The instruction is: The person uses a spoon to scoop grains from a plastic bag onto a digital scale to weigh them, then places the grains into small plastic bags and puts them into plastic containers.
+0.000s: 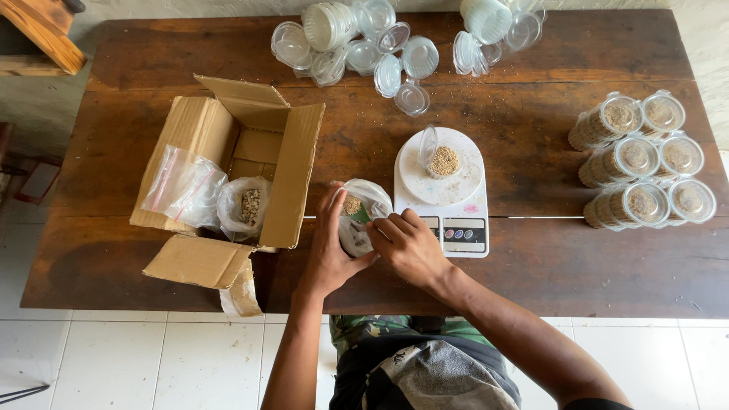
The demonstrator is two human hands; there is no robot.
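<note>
Head camera looking straight down over the desk (pixel 531 273)

A single view is looking from the person's head, facing almost vertically downward and sitting high enough to be taking in nearly the whole desk, from the near edge by the person's lap to the far edge at the top. White floor tiles (pixel 137 357) are showing along the bottom. No second view is sharing the scene.

Dark brown wooden table (pixel 531 273) with visible grain; white tiled floor (pixel 114 357) beneath. Tan cardboard box (pixel 288 167). White kitchen scale (pixel 448 197) with grey display panel and coloured buttons. Clear plastic cups (pixel 364 45) and clear bag (pixel 361 212); beige granules inside the filled cups (pixel 645 163). Green camouflage-patterned trousers (pixel 364 330) under a grey-and-white cloth (pixel 433 372).
</note>
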